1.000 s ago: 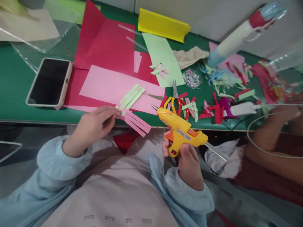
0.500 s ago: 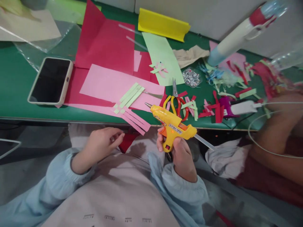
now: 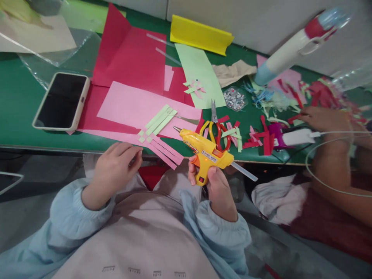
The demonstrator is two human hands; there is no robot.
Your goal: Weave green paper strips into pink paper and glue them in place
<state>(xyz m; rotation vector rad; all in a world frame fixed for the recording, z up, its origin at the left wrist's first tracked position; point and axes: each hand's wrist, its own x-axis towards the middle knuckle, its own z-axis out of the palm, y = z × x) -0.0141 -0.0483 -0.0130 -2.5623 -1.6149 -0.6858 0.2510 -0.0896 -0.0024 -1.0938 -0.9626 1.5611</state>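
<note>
My right hand [image 3: 219,190] is wrapped round the grip of a yellow glue gun [image 3: 205,149], its nozzle pointing left above the table's front edge. A clear glue stick [image 3: 245,171] sticks out of its back. My left hand [image 3: 112,172] is at the table edge, its fingers curled and thumb close to the index finger; anything between them is too small or hidden to make out. Just beyond it, a woven piece of green and pink paper strips [image 3: 161,133] lies with its pink ends over the edge. Scissors [image 3: 215,124] with yellow and red handles lie behind the gun.
A phone [image 3: 62,101] lies at left on the green table [image 3: 17,104]. Red paper [image 3: 136,58] and pink paper [image 3: 124,102] cover the middle. Right of these are a box of small beads [image 3: 235,98], paper scraps, a tall bottle [image 3: 287,48], and another person's hand [image 3: 325,122] with a white cable.
My left hand has moved left and slightly up, its fingers closer together. The glue gun has shifted slightly left in my right hand. The other person's hand has reached left onto the scraps.
</note>
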